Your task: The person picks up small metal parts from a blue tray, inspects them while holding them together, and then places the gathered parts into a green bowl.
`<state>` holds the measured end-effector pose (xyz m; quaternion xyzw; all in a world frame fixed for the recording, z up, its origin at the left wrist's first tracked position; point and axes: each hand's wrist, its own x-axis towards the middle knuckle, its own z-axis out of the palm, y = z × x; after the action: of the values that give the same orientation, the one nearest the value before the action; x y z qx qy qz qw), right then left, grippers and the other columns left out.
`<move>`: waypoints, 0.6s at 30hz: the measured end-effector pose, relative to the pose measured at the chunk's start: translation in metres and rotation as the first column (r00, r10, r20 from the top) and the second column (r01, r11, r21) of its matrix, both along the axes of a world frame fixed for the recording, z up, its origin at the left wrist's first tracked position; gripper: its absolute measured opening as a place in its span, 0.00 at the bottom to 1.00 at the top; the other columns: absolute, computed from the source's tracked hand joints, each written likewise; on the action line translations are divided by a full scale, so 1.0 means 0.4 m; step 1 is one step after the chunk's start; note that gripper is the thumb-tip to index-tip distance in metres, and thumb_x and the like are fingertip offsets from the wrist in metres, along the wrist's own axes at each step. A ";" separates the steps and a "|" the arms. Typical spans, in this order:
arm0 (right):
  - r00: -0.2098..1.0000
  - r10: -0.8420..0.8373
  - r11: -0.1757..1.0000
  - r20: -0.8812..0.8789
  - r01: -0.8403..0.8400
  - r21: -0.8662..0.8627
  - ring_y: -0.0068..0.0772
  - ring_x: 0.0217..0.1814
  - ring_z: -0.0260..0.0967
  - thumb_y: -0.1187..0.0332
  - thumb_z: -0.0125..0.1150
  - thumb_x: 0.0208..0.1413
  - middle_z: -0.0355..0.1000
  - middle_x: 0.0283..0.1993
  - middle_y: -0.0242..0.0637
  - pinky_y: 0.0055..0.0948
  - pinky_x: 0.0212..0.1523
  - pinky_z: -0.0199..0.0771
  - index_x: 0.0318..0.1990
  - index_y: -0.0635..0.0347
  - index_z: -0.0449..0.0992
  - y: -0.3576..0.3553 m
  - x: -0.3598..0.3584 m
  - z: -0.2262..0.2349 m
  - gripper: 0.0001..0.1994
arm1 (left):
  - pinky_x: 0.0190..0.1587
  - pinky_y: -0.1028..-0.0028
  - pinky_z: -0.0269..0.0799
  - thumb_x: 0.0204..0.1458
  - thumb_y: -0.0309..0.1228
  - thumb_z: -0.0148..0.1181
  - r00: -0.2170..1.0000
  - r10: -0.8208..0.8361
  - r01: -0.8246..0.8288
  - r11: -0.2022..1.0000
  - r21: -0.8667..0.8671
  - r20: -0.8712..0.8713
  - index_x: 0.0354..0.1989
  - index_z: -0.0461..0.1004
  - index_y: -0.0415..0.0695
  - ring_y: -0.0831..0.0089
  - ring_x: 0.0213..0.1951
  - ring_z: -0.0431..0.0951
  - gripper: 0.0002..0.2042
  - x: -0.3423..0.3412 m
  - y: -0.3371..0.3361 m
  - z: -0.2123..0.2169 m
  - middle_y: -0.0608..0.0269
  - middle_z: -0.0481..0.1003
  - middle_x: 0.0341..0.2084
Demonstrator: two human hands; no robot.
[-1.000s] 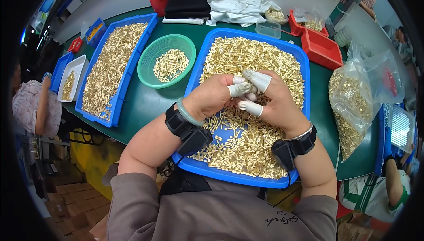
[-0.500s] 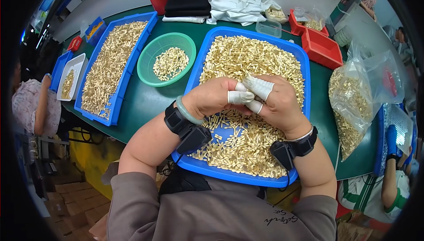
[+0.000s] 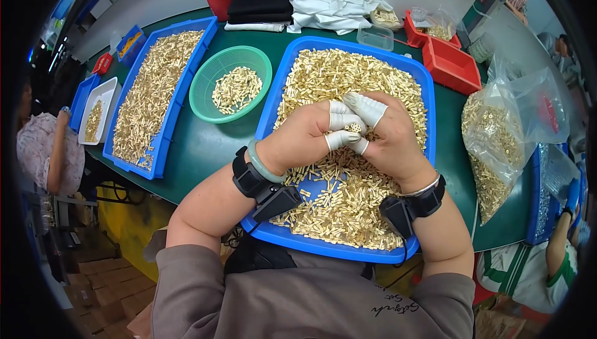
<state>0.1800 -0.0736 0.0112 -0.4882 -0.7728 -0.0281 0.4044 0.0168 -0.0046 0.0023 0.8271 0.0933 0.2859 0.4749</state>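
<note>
My left hand (image 3: 306, 132) and my right hand (image 3: 393, 134) meet above a large blue tray (image 3: 264, 234), with white finger cots on several fingertips. Both are closed around a small bundle of brass-coloured tubular pieces (image 3: 354, 128), whose round ends show between the fingertips. The rest of the bundle is hidden by the fingers. Beneath them, loose brass pieces (image 3: 357, 75) of the same sort heap up at the tray's far side, and more lie along its near edge. A patch of bare blue bottom shows below my left hand.
Left stand a green basket (image 3: 198, 93) and a long blue tray (image 3: 158, 165), both with brass pieces. To the right are a red bin (image 3: 451, 65) and a clear bag (image 3: 491, 146) of brass parts. Cloths (image 3: 329, 3) lie at the back. Other people work at both sides.
My fingers have shifted, and the ends of the brass pieces now show between them. At the right, a co-worker's blue-covered hand has moved outward.
</note>
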 end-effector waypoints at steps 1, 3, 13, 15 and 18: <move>1.000 -0.006 1.000 -0.001 0.006 0.022 0.38 0.43 0.67 0.70 0.64 0.30 0.72 0.38 0.35 0.33 0.42 0.64 0.41 0.57 0.73 0.001 0.000 -0.001 0.23 | 0.39 0.76 0.66 0.48 0.26 0.53 1.000 0.001 -0.001 1.000 -0.001 0.000 0.36 0.73 0.39 0.72 0.36 0.72 0.08 0.001 -0.002 0.001 0.62 0.72 0.32; 1.000 0.000 0.999 -0.012 0.001 0.033 0.39 0.43 0.67 0.70 0.64 0.30 0.71 0.38 0.35 0.33 0.42 0.64 0.41 0.57 0.73 0.002 -0.001 -0.001 0.23 | 0.39 0.75 0.66 0.48 0.26 0.54 0.999 0.013 -0.011 0.999 -0.038 0.033 0.36 0.73 0.40 0.69 0.36 0.72 0.07 0.002 -0.008 0.007 0.61 0.72 0.31; 1.000 0.012 0.996 -0.027 -0.010 0.092 0.39 0.42 0.67 0.73 0.64 0.27 0.71 0.39 0.35 0.33 0.41 0.65 0.40 0.58 0.74 0.001 -0.007 0.011 0.23 | 0.39 0.75 0.66 0.48 0.26 0.54 0.999 0.030 -0.029 0.999 -0.015 0.029 0.35 0.73 0.40 0.70 0.35 0.71 0.07 -0.002 -0.006 0.010 0.61 0.72 0.31; 1.000 0.019 0.995 -0.025 -0.016 0.095 0.38 0.42 0.67 0.73 0.64 0.27 0.71 0.39 0.35 0.33 0.41 0.65 0.39 0.58 0.74 0.001 -0.009 0.011 0.22 | 0.38 0.76 0.66 0.48 0.27 0.54 0.999 0.019 -0.014 0.995 -0.103 0.048 0.35 0.73 0.40 0.73 0.34 0.71 0.07 -0.003 -0.006 0.005 0.63 0.72 0.31; 0.999 0.026 0.995 -0.020 -0.024 0.101 0.38 0.43 0.67 0.72 0.64 0.27 0.71 0.39 0.34 0.33 0.41 0.66 0.38 0.57 0.74 0.001 -0.007 0.011 0.21 | 0.37 0.77 0.66 0.49 0.28 0.54 0.999 -0.027 0.031 0.964 -0.265 0.018 0.34 0.73 0.40 0.77 0.34 0.71 0.07 -0.007 0.001 -0.002 0.65 0.73 0.32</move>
<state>0.1772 -0.0731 0.0156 -0.4579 -0.7720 -0.0568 0.4371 0.0141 -0.0044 0.0015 0.7553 0.1153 0.2696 0.5861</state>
